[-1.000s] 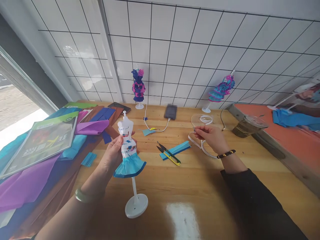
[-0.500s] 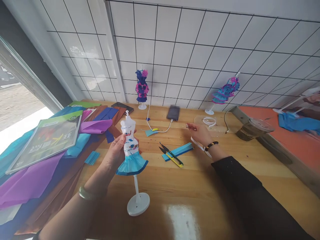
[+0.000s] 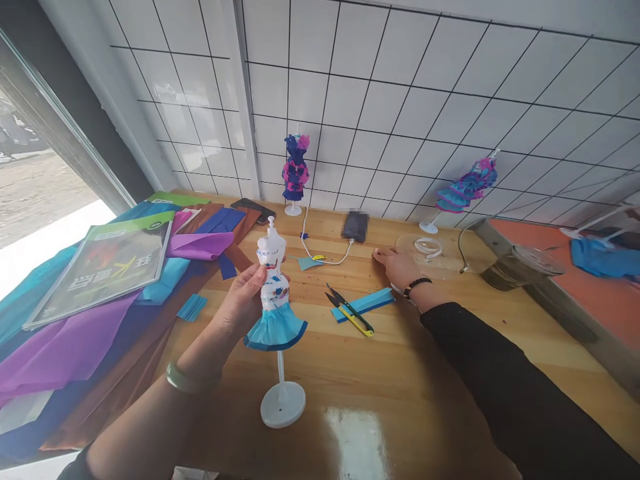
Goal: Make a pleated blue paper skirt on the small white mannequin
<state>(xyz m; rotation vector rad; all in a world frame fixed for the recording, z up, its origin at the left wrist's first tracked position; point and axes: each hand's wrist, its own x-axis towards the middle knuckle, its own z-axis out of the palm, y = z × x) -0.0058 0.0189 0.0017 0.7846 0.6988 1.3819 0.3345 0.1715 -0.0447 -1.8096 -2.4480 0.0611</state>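
My left hand point(image 3: 246, 293) is closed around the torso of a small white mannequin stand point(image 3: 283, 405), which stands upright with its round base at the table. The mannequin wears a gathered light-blue skirt point(image 3: 278, 327) with a dark-blue hem; its torso has coloured marks and bits. Farther right, my right hand point(image 3: 399, 268) lies low over the tabletop, fingers stretched forward and fingertips down on the wood. Nothing shows in its grip. Between the hands, yellow-and-black thread snips point(image 3: 354, 313) lie across a blue folded strip point(image 3: 367, 303). A white thing is mostly hidden under my right wrist.
Coloured sheets point(image 3: 75, 353) and a packaged booklet point(image 3: 103, 267) cover the left side. Two dressed mannequins point(image 3: 296, 170) stand by the tiled wall, the second mannequin point(image 3: 467, 187) farther right. A cabled dark device point(image 3: 354, 228), a white coil point(image 3: 428, 249) and a lidded cup point(image 3: 520, 268) are behind.
My right hand has come down from just above the table, its fingertips now touching the wood. My left hand keeps hold of the mannequin. The whole view has shifted slightly.
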